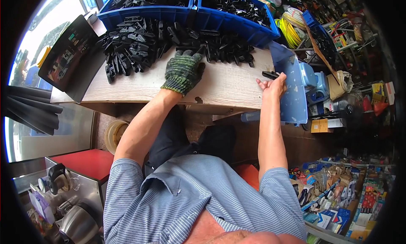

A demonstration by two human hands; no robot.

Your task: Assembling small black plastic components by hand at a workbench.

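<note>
My left hand (182, 72), in a green and black knitted glove, lies over the near edge of a pile of black plastic clip-like parts (135, 43). Its fingers stretch forward and touch parts there; the fingertips are partly hidden among them. At the right end of the table, my bare right hand (272, 88) is closed on a black plastic clip (270, 75), held between thumb and fingers. Right beside that hand stands a light blue plastic bin (294, 104) with a scuffed wall.
Two blue crates (144, 16) full of similar black parts stand behind the pile. A dark tablet-like screen (69, 53) leans at the table's left. The pale wooden table (228, 85) has a chipped front edge. Cluttered shelves and yellow cable coils (289, 34) are on the right.
</note>
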